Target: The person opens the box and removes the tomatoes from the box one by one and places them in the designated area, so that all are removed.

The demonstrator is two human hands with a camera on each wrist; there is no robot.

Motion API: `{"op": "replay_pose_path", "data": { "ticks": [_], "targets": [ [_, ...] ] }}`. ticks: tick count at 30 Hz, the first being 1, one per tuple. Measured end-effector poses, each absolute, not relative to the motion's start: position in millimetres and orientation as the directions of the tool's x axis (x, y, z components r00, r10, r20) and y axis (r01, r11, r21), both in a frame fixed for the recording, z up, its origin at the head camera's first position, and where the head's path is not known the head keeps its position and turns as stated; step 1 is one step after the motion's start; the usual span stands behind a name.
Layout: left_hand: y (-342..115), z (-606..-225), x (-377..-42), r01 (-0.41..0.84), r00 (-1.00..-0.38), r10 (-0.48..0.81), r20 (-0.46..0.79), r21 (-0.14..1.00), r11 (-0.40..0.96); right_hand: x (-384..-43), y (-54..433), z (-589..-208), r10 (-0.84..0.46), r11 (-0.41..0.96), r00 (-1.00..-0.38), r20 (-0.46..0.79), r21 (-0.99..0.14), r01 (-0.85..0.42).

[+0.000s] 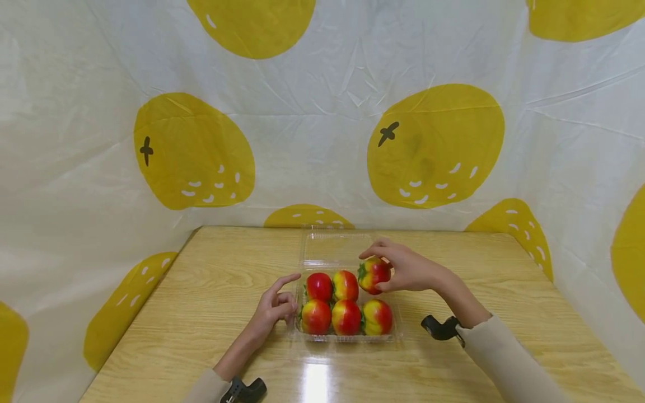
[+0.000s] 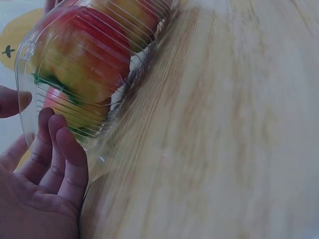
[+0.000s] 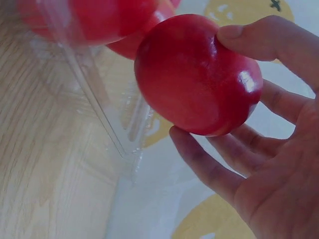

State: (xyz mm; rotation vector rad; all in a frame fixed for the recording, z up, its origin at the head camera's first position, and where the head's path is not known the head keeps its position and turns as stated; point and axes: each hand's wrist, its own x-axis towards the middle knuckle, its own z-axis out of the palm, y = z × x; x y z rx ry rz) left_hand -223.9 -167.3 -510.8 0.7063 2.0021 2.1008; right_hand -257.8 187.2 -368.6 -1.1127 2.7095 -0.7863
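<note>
My right hand (image 1: 410, 268) holds a red-and-yellow fruit with a green leafy top (image 1: 374, 275) between thumb and fingers, over the back right of a clear plastic clamshell box (image 1: 347, 338). In the right wrist view, its smooth red side faces the camera, just beside the box wall. Five-slot rows are not marked; several matching fruits (image 1: 346, 317) sit inside, three along the front and two at the back left. At the box's left end is my left hand (image 1: 272, 310), index finger reaching along the back corner and the other fingers (image 2: 72, 147) bent loosely against the ribbed wall.
The box's transparent lid (image 1: 335, 250) lies folded back toward the rear edge of the wooden table (image 1: 242, 252). A white cloth (image 1: 312, 151) printed with yellow fruit hangs behind and at both sides. Black wrist mounts (image 1: 440, 327) sit on the forearms.
</note>
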Motion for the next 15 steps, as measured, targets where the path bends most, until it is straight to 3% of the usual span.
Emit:
{"op": "replay_pose_path", "data": {
  "ticks": [15],
  "targets": [
    [-166.7, -509.5, -222.8, 0.201, -0.886, 0.412, 0.212, 0.977, -0.071, -245.6, 201.2, -370.7, -0.639, 0.527, -0.738, 0.217, -0.576, -0.625]
  ]
}}
